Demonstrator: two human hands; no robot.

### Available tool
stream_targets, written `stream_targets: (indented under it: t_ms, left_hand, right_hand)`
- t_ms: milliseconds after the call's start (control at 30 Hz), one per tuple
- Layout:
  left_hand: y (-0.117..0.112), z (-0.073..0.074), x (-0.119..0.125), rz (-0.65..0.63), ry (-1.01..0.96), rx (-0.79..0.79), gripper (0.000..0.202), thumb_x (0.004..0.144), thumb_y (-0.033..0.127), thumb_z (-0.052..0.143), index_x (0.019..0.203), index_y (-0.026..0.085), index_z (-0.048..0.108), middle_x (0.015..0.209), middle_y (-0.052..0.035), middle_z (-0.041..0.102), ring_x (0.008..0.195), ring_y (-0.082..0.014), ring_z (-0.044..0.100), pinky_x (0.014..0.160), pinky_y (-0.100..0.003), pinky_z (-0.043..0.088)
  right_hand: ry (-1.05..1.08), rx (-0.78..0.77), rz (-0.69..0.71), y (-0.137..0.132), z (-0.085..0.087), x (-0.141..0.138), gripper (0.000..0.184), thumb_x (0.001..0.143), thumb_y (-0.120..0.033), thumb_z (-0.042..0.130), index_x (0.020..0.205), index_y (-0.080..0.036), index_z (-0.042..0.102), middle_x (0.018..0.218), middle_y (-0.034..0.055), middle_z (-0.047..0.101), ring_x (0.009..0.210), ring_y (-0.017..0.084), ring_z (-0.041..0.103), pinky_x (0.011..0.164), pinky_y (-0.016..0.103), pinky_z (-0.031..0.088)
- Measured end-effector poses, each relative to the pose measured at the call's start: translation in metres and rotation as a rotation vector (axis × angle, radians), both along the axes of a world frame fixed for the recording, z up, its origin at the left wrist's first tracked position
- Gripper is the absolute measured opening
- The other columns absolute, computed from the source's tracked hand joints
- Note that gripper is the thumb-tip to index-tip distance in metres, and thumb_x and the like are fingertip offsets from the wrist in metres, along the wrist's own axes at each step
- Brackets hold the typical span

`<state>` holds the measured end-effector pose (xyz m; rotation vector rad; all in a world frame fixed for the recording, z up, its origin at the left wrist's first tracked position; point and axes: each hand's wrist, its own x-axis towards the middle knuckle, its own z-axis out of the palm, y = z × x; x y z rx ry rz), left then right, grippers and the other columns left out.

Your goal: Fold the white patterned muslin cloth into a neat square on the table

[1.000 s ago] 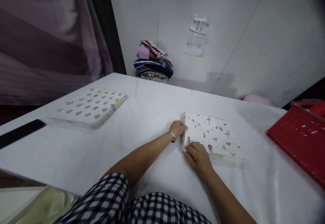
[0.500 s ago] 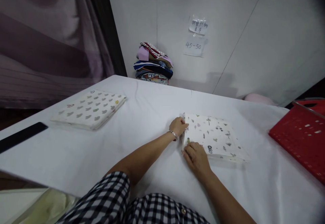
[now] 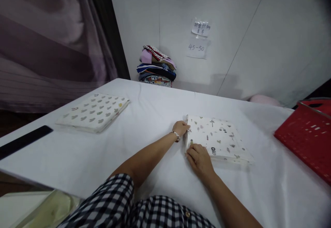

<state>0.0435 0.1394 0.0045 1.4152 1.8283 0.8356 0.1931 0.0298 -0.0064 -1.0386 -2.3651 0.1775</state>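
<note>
A folded white cloth [image 3: 219,136] printed with small plant-like figures lies flat on the white-covered table [image 3: 129,162], right of centre. My left hand [image 3: 180,128], with a bracelet at the wrist, pinches the middle of the cloth's left edge. At the near left corner, my right hand [image 3: 199,157] is closed on the same cloth with its fingers curled. The undersides of both grips are hidden. Farther left on the table rests another folded cloth [image 3: 94,112], white with grey cloud-like shapes.
A red plastic basket [image 3: 305,135] stands at the right edge. Behind the table is a stack of folded fabrics [image 3: 157,66] against the wall. A flat black strip [image 3: 24,141] lies at the left edge. Paper signs [image 3: 198,47] hang on the wall.
Both hands keep their hold on the cloth, almost unmoved. The view has shifted slightly, so the left-hand cloth and black strip appear a little farther right.
</note>
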Motion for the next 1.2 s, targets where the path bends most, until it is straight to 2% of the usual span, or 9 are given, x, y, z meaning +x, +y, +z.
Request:
stream_targets:
  t_ms: [233, 467, 633, 967, 1200]
  left_hand:
    - [0.005, 0.003, 0.002, 0.032, 0.031, -0.012, 0.02, 0.07, 0.038, 0.067, 0.07, 0.019, 0.06, 0.074, -0.0002, 0.066, 0.07, -0.0148, 0.058, 0.059, -0.023, 0.039]
    - [0.008, 0.004, 0.006, 0.036, 0.069, 0.019, 0.013, 0.071, 0.031, 0.066, 0.07, 0.019, 0.06, 0.075, 0.0003, 0.066, 0.072, -0.0147, 0.059, 0.061, -0.023, 0.04]
    - [0.011, 0.002, 0.007, 0.047, 0.072, 0.022, 0.015, 0.071, 0.033, 0.066, 0.074, 0.019, 0.061, 0.081, -0.0005, 0.067, 0.076, -0.0149, 0.059, 0.064, -0.022, 0.041]
    - [0.014, -0.002, 0.005, 0.056, 0.054, -0.019, 0.01, 0.072, 0.027, 0.062, 0.071, 0.017, 0.063, 0.072, -0.001, 0.066, 0.069, -0.0146, 0.059, 0.059, -0.023, 0.039]
    - [0.033, -0.002, 0.008, 0.061, 0.063, -0.017, 0.022, 0.071, 0.039, 0.064, 0.072, 0.018, 0.063, 0.074, -0.0016, 0.066, 0.07, -0.0156, 0.059, 0.059, -0.023, 0.039]
  right_hand:
    - [-0.005, 0.0, -0.006, 0.0, 0.0, 0.0, 0.017, 0.089, -0.023, 0.044, 0.083, -0.019, 0.059, 0.086, 0.0054, 0.057, 0.079, 0.017, 0.048, 0.07, 0.031, 0.032]
    - [-0.007, 0.001, -0.007, 0.0, 0.002, 0.0, 0.017, 0.089, -0.023, 0.045, 0.082, -0.019, 0.059, 0.086, 0.0047, 0.056, 0.079, 0.017, 0.048, 0.069, 0.03, 0.032]
    - [0.003, -0.01, -0.005, 0.0, 0.001, 0.0, 0.017, 0.09, -0.023, 0.044, 0.083, -0.019, 0.059, 0.087, 0.0049, 0.056, 0.08, 0.017, 0.047, 0.07, 0.03, 0.032]
    - [0.002, -0.022, 0.002, 0.001, 0.001, 0.0, 0.016, 0.089, -0.023, 0.046, 0.082, -0.019, 0.059, 0.086, 0.0044, 0.056, 0.08, 0.017, 0.046, 0.071, 0.03, 0.031]
    - [0.009, 0.011, -0.013, 0.001, 0.001, -0.001, 0.016, 0.089, -0.023, 0.046, 0.081, -0.019, 0.059, 0.085, 0.004, 0.056, 0.079, 0.016, 0.047, 0.069, 0.03, 0.031]
